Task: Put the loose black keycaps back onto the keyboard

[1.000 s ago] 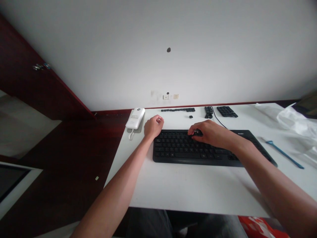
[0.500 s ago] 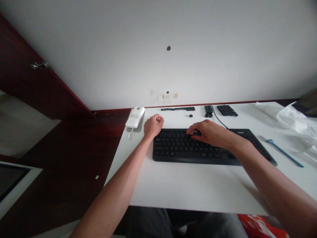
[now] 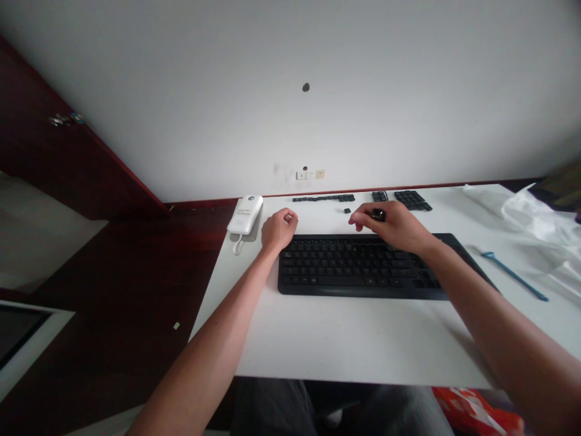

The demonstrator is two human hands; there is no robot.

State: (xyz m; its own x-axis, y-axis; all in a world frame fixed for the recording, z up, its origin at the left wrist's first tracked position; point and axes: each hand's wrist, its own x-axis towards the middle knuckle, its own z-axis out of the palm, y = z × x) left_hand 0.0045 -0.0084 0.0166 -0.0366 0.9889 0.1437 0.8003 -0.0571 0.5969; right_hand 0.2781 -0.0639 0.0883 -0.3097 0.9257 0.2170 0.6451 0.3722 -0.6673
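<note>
Right hand (image 3: 393, 227) pinched a small black key cap (image 3: 377, 214) between thumb and fingers, above the top edge of the black keyboard (image 3: 358, 269); judged light, stiff plastic, best gripped by its sides. Left hand (image 3: 278, 230) lay curled shut, nothing visible in it, on the white desk (image 3: 345, 345) beside the keyboard's left end. Further back lay a white plastic sheet (image 3: 531, 212), a white box (image 3: 244, 215), a blue plastic stick (image 3: 512, 275), rows of loose keys (image 3: 323, 198), and one single key (image 3: 347, 211).
</note>
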